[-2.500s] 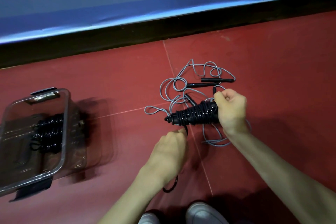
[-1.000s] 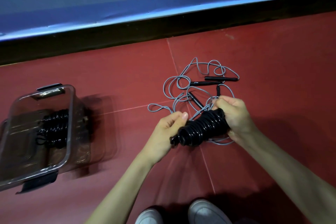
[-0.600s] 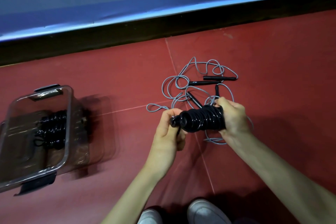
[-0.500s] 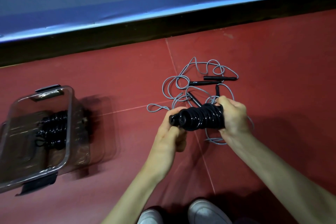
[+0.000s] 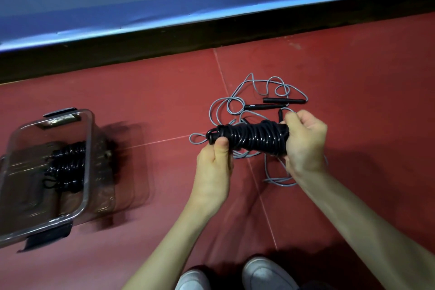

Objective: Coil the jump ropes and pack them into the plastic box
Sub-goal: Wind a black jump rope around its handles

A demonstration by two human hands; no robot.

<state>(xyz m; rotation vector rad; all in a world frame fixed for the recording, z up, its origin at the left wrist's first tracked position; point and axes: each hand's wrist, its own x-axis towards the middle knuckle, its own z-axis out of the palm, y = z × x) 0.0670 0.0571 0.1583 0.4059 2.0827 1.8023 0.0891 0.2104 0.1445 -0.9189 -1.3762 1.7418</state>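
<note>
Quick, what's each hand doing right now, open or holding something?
Left hand: closed, pinching the left end of the coiled black jump rope.
Right hand: closed, gripping the right end of the same coil.

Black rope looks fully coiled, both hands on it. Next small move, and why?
Probably carry the black coil left and drop it into the plastic box: left hand and right hand grip its ends, no tail shows, and the box sits open holding another coil.
</note>
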